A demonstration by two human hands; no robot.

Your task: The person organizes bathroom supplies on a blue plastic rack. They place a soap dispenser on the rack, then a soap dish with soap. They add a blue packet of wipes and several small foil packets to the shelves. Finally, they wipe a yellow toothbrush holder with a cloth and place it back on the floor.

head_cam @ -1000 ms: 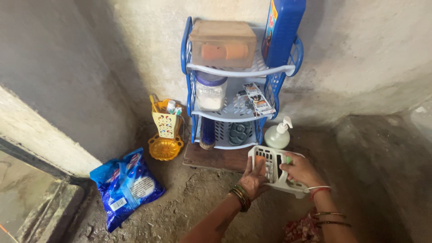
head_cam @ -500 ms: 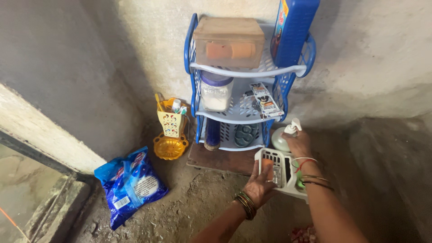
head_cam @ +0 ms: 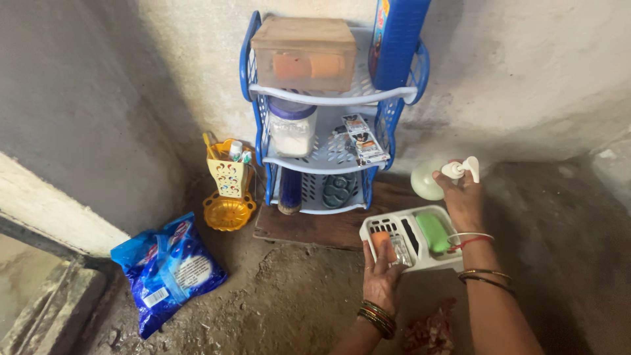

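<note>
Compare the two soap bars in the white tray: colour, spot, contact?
The orange soap bar sits at the left end of the white tray; the green soap bar lies toward its right end. The left hand has its fingers on the orange bar, while the green bar lies untouched, beside the right hand, which holds the pump bottle. The green bar shows whole; the orange is partly covered. Both lie in the same tray.

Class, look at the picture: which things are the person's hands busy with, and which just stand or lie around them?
In hand:
left hand on the white soap tray
right hand gripping the pump bottle

Lying about:
blue rack
yellow holder
blue bag
</note>
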